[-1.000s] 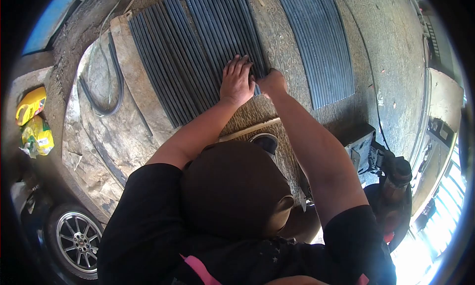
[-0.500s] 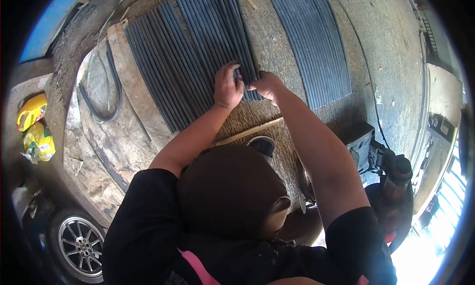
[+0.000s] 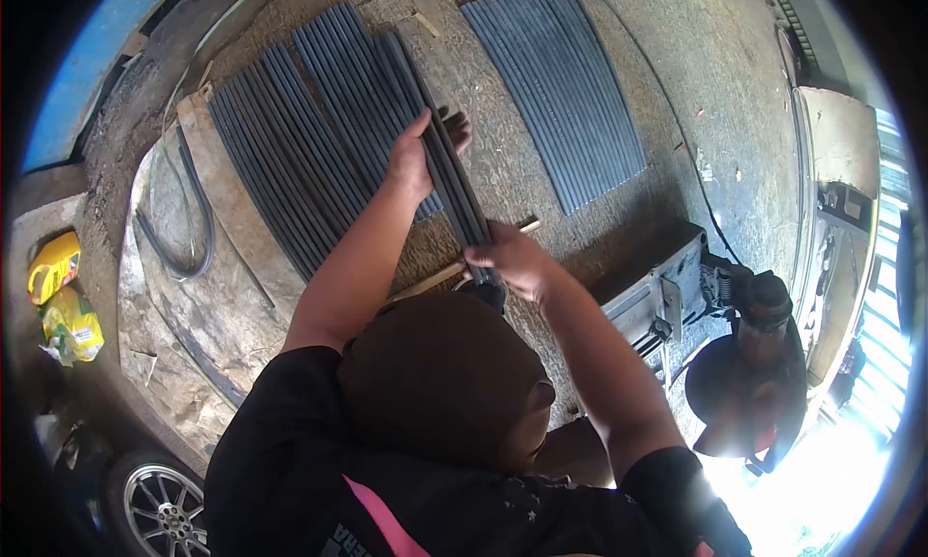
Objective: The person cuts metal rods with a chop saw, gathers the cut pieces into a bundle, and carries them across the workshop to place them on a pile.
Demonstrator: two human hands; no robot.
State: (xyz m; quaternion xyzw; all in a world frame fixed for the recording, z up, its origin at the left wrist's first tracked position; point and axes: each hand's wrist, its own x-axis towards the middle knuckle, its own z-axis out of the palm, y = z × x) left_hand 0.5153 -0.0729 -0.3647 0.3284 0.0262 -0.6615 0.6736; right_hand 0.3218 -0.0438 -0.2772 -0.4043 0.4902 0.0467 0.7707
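Between my two hands is a bundle of dark metal rods (image 3: 449, 175), lifted and slanting toward me. My left hand (image 3: 414, 166) is around its middle, thumb on the near side and fingers showing past the far side. Lower down, my right hand (image 3: 512, 257) grips the bundle's near end. To the left, more dark rods (image 3: 290, 156) lie side by side in rows on the floor, right beside my left hand. Another row of grey rods (image 3: 556, 98) lies farther right, apart from both hands.
A cut-off saw (image 3: 764, 311) with a metal vise (image 3: 652, 311) stands at my right. A wooden strip (image 3: 425, 282) lies under the rods' near end. At left are a bent hose (image 3: 203, 224), a yellow container (image 3: 55, 267) and a wheel (image 3: 164, 504). A cable (image 3: 691, 161) crosses the floor.
The bundle has come up off the floor rows and toward me. My right hand has moved down and nearer, while my left hand has shifted slightly left along the rods.
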